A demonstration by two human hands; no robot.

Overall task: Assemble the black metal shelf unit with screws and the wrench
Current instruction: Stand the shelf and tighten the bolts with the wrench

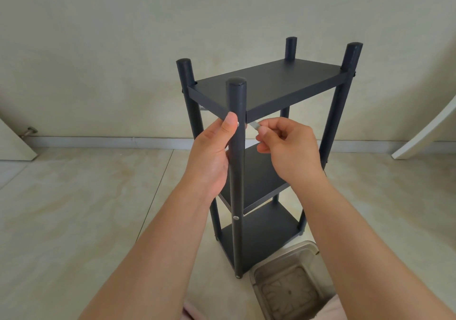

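Observation:
A black three-tier shelf unit (pixel 269 82) stands upright on the tiled floor, with four round posts. My left hand (pixel 212 151) grips the near front post (pixel 237 171) just below the top shelf, its thumb beside a silver screw (pixel 238 123). My right hand (pixel 288 146) pinches a small flat silver wrench (pixel 254 125) whose tip points at that post, right under the top shelf's corner. Another silver screw (pixel 236 218) shows lower on the same post, at the middle shelf.
A clear square plastic container (pixel 286 282) sits on the floor by the shelf's near right foot. A wall runs close behind the unit. A white door (pixel 14 144) with a floor stopper (pixel 29 132) is at the left, a white curved panel (pixel 427 132) at the right.

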